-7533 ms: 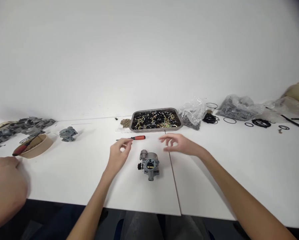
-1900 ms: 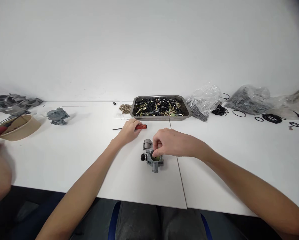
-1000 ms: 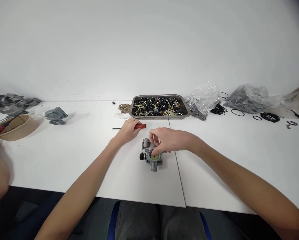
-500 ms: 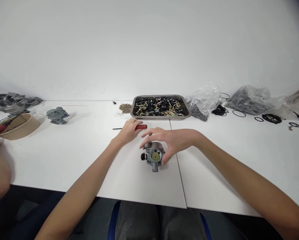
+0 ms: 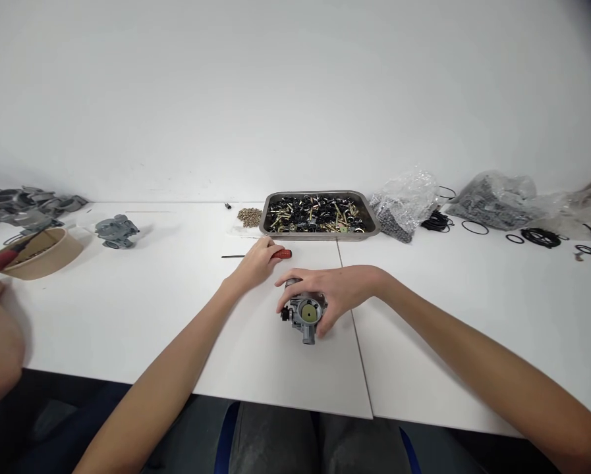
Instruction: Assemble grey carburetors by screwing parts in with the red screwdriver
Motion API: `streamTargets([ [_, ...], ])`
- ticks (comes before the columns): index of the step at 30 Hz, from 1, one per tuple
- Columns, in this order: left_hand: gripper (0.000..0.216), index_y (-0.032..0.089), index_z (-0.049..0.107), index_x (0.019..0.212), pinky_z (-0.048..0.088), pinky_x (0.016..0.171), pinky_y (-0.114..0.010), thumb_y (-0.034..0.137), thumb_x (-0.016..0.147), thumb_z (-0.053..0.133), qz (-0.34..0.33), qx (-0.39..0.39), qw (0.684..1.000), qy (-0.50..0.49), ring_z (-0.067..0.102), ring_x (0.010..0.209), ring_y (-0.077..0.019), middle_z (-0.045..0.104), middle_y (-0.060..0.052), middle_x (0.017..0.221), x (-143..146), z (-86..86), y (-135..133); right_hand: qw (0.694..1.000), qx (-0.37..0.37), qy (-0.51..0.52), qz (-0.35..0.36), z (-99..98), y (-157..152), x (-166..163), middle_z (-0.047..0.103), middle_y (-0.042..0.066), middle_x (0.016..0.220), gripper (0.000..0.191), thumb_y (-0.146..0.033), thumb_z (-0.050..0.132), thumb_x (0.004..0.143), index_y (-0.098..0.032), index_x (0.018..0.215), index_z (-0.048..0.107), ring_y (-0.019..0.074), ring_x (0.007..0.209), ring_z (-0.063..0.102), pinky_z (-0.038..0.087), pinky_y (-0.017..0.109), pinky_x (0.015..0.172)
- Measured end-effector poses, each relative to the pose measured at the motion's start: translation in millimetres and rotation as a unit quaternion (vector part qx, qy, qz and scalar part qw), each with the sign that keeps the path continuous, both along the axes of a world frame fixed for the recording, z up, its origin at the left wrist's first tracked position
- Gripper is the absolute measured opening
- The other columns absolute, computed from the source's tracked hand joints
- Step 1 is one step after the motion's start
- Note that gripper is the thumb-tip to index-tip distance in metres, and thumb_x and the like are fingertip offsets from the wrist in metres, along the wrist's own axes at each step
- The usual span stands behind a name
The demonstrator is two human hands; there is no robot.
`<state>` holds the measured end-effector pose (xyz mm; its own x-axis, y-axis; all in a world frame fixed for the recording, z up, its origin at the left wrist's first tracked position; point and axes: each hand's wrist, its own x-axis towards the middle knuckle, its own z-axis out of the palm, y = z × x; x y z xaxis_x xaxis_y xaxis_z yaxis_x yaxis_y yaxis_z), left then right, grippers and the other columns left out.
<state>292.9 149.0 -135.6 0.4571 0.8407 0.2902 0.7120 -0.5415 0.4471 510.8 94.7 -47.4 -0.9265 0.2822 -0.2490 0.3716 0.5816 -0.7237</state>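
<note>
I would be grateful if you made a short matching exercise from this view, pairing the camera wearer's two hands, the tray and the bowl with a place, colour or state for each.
Column one
1. Left hand
2. Right hand
3. Metal tray
4. Bowl

Column two
A. Curved around a grey metal part with a greenish disc in its opening
B. Tan
C. On a red-handled screwdriver
D. Between a pile of small brass-coloured pieces and a clear plastic bag

Right pairs: 1-C, 2-A, 3-D, 4-B

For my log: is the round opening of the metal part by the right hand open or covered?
Mostly covered: a yellowish disc fills most of the opening in the metal part.
</note>
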Motion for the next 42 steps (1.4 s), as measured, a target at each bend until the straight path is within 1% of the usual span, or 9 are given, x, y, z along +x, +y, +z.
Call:
streamTargets([
  [17,0.024,0.023,0.068,0.105,0.048,0.089,-0.041,0.030,0.086,0.054,0.022,0.010,1.000,0.009,0.054,0.099,-0.0237,0.058,-0.009,0.100,-6.4,11.4,0.6,0.999,-0.025,-0.016,-0.024,1.5,0.5,0.4,0.029,0.002,0.147,0.062,-0.040,0.079,0.066,-0.035,0.124,0.058,0.0293,0.122,0.047,0.045,0.035,0.094],
  [20,0.030,0.021,0.062,0.113,0.047,0.094,-0.042,0.033,0.089,0.051,0.073,0.028,0.997,-0.021,0.054,0.103,-0.0225,0.058,-0.010,0.109,-25.4,25.6,9.2,0.999,-0.030,-0.016,-0.029,2.9,0.2,0.2,0.029,0.002,0.147,0.064,-0.041,0.080,0.064,-0.035,0.124,0.058,0.0294,0.123,0.047,0.047,0.034,0.092],
  [23,0.030,0.015,0.062,0.107,0.049,0.085,-0.044,0.034,0.090,0.045,0.136,0.023,0.990,-0.039,0.056,0.090,-0.0217,0.059,-0.012,0.100,-50.6,37.3,18.2,0.999,-0.034,-0.015,-0.029,3.6,0.0,-0.1,0.030,0.002,0.146,0.066,-0.041,0.082,0.062,-0.034,0.124,0.059,0.0283,0.121,0.048,0.049,0.032,0.088],
  [28,0.047,0.022,0.067,0.107,0.052,0.071,-0.035,0.042,0.066,0.076,0.054,-0.050,0.997,-0.016,0.058,0.081,-0.0204,0.062,-0.007,0.093,-52.1,28.8,12.4,0.999,-0.033,-0.016,-0.027,1.5,0.5,0.0,0.029,0.002,0.145,0.068,-0.043,0.083,0.060,-0.034,0.123,0.059,0.0278,0.121,0.048,0.050,0.032,0.088],
  [31,0.025,0.022,0.071,0.094,0.050,0.076,-0.037,0.035,0.073,0.069,0.009,-0.054,0.998,-0.029,0.058,0.084,-0.0219,0.063,-0.007,0.086,-32.9,22.5,5.6,0.999,-0.031,-0.013,-0.027,0.4,0.6,0.0,0.029,0.003,0.145,0.069,-0.043,0.084,0.058,-0.034,0.122,0.060,0.0288,0.122,0.047,0.050,0.032,0.089],
  [34,0.012,0.020,0.070,0.079,0.048,0.082,-0.038,0.031,0.075,0.068,-0.008,-0.036,0.996,-0.079,0.058,0.084,-0.0215,0.064,-0.006,0.080,-24.7,35.1,6.9,0.999,-0.029,-0.008,-0.026,0.1,0.4,-0.1,0.030,0.003,0.144,0.069,-0.041,0.085,0.058,-0.034,0.122,0.060,0.0291,0.122,0.047,0.050,0.032,0.087],
  [37,0.016,0.020,0.068,0.086,0.049,0.076,-0.035,0.033,0.075,0.069,0.031,0.004,0.984,-0.176,0.057,0.078,-0.0178,0.064,-0.004,0.081,-37.4,60.8,17.0,0.999,-0.029,-0.011,-0.024,0.7,0.3,-0.3,0.030,0.003,0.144,0.069,-0.041,0.085,0.058,-0.034,0.122,0.060,0.0282,0.120,0.049,0.051,0.031,0.086],
  [40,0.026,0.019,0.059,0.097,0.049,0.063,-0.030,0.035,0.077,0.066,0.118,0.063,0.939,-0.316,0.055,0.063,-0.0119,0.060,-0.002,0.082,-60.9,75.6,31.9,0.999,-0.029,-0.015,-0.027,2.5,0.2,-0.1,0.030,0.003,0.144,0.069,-0.041,0.086,0.058,-0.034,0.122,0.060,0.0278,0.119,0.050,0.050,0.031,0.086],
  [42,0.032,0.019,0.049,0.100,0.052,0.060,-0.029,0.035,0.077,0.064,0.167,0.087,0.892,-0.412,0.058,0.059,-0.0106,0.058,-0.002,0.085,-75.2,70.0,41.0,0.999,-0.033,-0.020,-0.029,3.7,-0.1,0.0,0.030,0.003,0.144,0.070,-0.041,0.086,0.057,-0.034,0.122,0.060,0.0284,0.120,0.049,0.050,0.030,0.085],
])
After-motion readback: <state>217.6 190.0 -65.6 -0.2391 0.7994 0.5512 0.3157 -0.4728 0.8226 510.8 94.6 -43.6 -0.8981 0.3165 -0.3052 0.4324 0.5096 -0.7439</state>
